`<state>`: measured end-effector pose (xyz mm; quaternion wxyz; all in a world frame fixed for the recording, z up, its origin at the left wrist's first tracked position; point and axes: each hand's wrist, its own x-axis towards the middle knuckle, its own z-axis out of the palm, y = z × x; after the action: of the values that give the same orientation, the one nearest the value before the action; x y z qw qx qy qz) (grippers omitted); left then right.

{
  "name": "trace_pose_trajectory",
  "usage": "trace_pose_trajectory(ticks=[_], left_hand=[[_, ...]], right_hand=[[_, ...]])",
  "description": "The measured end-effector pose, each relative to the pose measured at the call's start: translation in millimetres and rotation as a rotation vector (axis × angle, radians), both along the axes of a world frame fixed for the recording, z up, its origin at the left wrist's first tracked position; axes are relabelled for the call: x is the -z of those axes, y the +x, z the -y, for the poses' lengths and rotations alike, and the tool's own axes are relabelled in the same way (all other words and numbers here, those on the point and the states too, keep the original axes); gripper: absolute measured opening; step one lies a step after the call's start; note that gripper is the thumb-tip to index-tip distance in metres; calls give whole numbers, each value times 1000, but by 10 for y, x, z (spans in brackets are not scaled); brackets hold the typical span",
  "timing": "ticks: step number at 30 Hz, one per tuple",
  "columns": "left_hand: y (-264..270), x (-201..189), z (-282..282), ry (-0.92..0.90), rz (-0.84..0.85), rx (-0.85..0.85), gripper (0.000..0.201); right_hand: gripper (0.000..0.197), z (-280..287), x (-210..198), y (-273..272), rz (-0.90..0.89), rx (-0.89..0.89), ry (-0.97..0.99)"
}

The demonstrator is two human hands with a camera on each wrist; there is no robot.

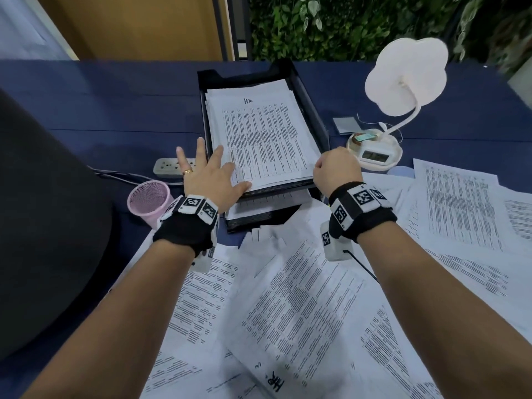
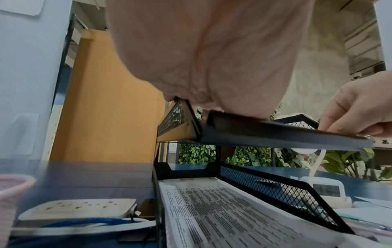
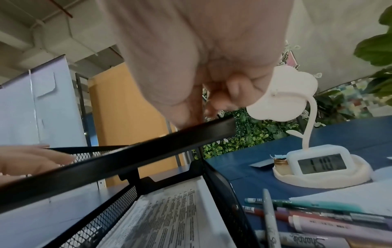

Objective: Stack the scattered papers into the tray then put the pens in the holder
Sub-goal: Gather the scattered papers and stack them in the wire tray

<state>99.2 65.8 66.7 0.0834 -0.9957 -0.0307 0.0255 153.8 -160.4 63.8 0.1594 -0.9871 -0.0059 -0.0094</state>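
A black two-tier mesh tray (image 1: pixel 309 106) stands mid-table with a stack of printed papers (image 1: pixel 267 133) in its top tier. My left hand (image 1: pixel 213 171) lies flat, fingers spread, on the stack's front left corner. At the stack's front right corner my right hand (image 1: pixel 335 168) has its fingers curled and pinches the edge over the tray's front rim (image 2: pixel 275 134). The lower tier also holds papers (image 3: pixel 169 218). Several scattered papers (image 1: pixel 288 312) cover the near table. A pink mesh holder (image 1: pixel 149 201) stands left of the tray. Several pens (image 3: pixel 318 218) lie right of the tray.
A white power strip (image 1: pixel 169 167) lies behind the holder. A white cloud-shaped lamp with a clock base (image 1: pixel 377 151) stands right of the tray, a grey card (image 1: pixel 345 125) beside it. A large dark rounded object (image 1: pixel 43 226) fills the left side.
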Motion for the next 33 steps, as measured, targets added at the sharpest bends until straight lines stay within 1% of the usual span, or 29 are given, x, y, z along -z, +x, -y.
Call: trace_pose_trajectory(ticks=[2,4,5,8,9,11,14,16,19,21,23,25,27,28,30,31,33], left_hand=[[-18,7,0,-18,-27,-8,63],[-69,11,20,-114,-46,-24,59],[-96,25,28,-194,-33,-34,56],[-263,106,88,-416,92,-24,52],[-351,151,110,-463,121,-8,53],[-536,283,141,-542,137,23,57],[-790,495,182,-619,156,30,66],[-915,595,244,-612,201,44,68],[-1100,681,383,-585,230,110,64],[-1202,748,468,-574,161,185,61],[-1264,848,515,-566,7,200,58],[-1299,944,542,-550,-183,123,61],[-1308,1007,565,-512,-328,38,71],[-1307,1024,582,-495,-361,15,76],[-1288,1036,624,-490,-372,-4,81],[-1275,1038,649,-500,-374,-4,83],[-1258,1055,698,-529,-394,-8,86]], right_hand=[[28,16,-10,-48,-11,4,-36],[30,57,-15,-122,-15,-6,9],[29,77,-20,-168,1,-9,72],[27,184,12,-397,105,-9,303],[26,229,43,-491,133,-1,363],[25,342,163,-680,132,37,431],[27,549,449,-950,12,81,411],[29,684,641,-1125,-99,100,343],[33,830,899,-1336,-227,132,256],[35,885,1003,-1439,-297,145,209],[36,912,1049,-1508,-339,140,149],[38,939,1054,-1552,-355,138,102],[43,960,1046,-1569,-382,139,80],[45,966,1034,-1572,-408,136,63],[48,977,1010,-1573,-473,114,19],[47,976,1002,-1573,-506,95,-11],[39,955,969,-1589,-559,46,-74]])
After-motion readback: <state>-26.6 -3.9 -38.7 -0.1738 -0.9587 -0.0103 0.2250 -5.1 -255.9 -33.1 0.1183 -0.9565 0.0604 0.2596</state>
